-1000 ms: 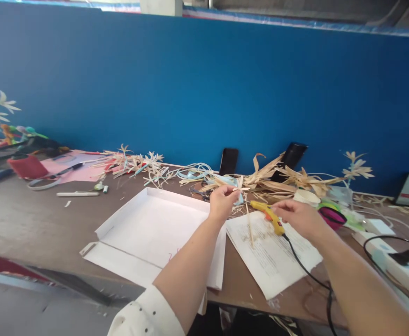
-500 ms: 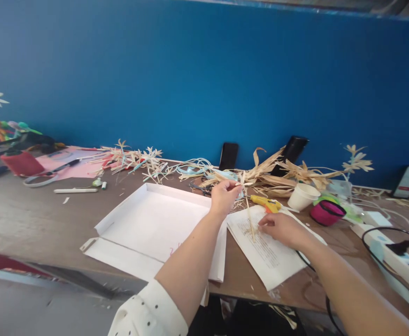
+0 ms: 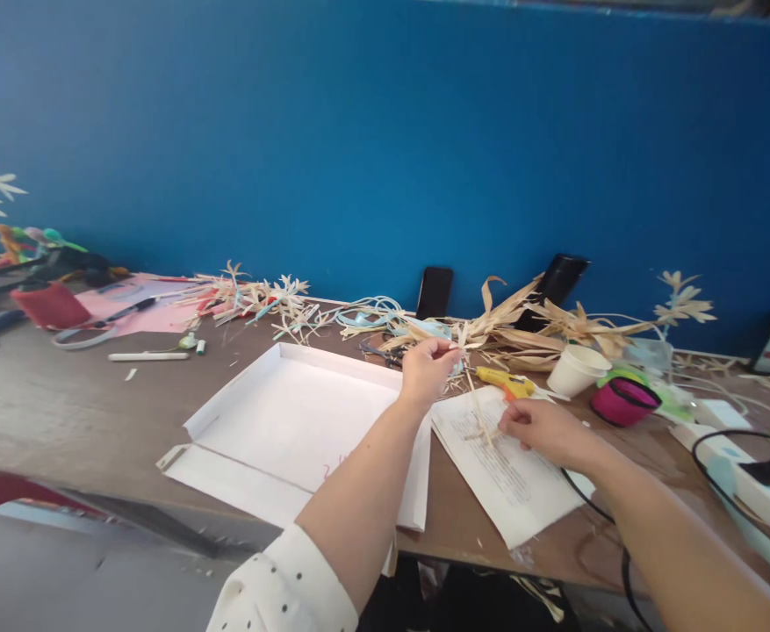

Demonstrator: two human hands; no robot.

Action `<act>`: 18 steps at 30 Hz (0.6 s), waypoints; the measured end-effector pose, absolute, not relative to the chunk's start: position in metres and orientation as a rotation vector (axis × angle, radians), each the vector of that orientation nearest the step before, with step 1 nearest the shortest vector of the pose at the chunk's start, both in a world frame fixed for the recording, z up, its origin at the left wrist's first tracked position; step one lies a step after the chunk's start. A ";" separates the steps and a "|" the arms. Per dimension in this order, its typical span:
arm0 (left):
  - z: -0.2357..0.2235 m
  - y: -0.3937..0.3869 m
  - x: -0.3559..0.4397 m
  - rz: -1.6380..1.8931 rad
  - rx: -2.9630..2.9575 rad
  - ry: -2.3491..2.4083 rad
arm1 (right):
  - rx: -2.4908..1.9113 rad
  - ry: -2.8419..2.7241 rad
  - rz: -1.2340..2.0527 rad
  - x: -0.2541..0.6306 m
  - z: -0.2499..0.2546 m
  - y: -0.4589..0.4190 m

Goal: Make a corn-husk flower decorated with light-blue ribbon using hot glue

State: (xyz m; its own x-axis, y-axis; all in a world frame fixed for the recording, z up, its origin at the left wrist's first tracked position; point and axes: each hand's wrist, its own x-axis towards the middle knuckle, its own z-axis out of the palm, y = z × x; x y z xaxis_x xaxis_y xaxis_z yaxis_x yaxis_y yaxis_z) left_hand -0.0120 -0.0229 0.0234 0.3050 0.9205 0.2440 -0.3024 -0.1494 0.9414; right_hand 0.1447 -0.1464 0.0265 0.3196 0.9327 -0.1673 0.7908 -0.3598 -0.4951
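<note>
Proximity to the yellow plastic glue gun, if hot, could have burned the left hand, pinching a thin straw-coloured stem; the right hand had an indeterminable grip.

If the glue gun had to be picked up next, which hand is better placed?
Probably the right hand: it is nearer the glue gun, while the left hand pinches a pale strip. Whether the right holds anything is unclear.

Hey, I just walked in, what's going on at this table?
A person's left hand holds a thin pale stalk by its upper end. Their right hand is near its lower end, over a printed sheet. A yellow glue gun lies just beyond, with a white box to the left.
</note>
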 end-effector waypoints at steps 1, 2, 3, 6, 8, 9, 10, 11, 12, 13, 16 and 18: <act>0.023 -0.023 -0.012 1.206 1.290 0.654 | -2.266 -1.524 0.619 0.147 0.028 -0.148; 0.023 -0.023 -0.012 1.203 1.292 0.658 | -2.251 -1.506 0.619 0.149 0.028 -0.148; 0.023 -0.023 -0.012 1.200 1.291 0.664 | -2.224 -1.493 0.612 0.151 0.029 -0.149; 0.023 -0.024 -0.012 1.193 1.295 0.684 | -2.134 -1.482 0.566 0.155 0.030 -0.150; 0.024 -0.024 -0.012 1.192 1.301 0.690 | -2.109 -1.478 0.552 0.155 0.030 -0.151; 0.024 -0.024 -0.012 1.191 1.300 0.686 | -2.105 -1.475 0.560 0.155 0.030 -0.151; 0.024 -0.024 -0.012 1.191 1.297 0.681 | -2.101 -1.469 0.578 0.154 0.030 -0.151; 0.024 -0.024 -0.012 1.190 1.293 0.677 | -2.095 -1.463 0.600 0.154 0.029 -0.152; 0.023 -0.024 -0.012 1.189 1.289 0.674 | -2.090 -1.459 0.617 0.155 0.028 -0.152; 0.023 -0.024 -0.012 1.188 1.287 0.671 | -2.093 -1.460 0.623 0.155 0.026 -0.152; 0.023 -0.024 -0.012 1.192 1.293 0.666 | -2.187 -1.484 0.514 0.160 0.022 -0.152; 0.024 -0.024 -0.012 1.198 1.300 0.664 | -2.249 -1.541 0.385 0.160 0.023 -0.152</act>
State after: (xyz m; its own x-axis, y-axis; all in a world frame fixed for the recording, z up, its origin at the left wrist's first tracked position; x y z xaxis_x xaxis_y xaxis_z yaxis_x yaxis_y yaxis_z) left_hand -0.0123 -0.0240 0.0238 0.3095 0.9203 0.2393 -0.2848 -0.1504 0.9467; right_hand 0.1603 -0.1516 0.0227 0.3592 0.9332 -0.0083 0.8273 -0.3226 -0.4600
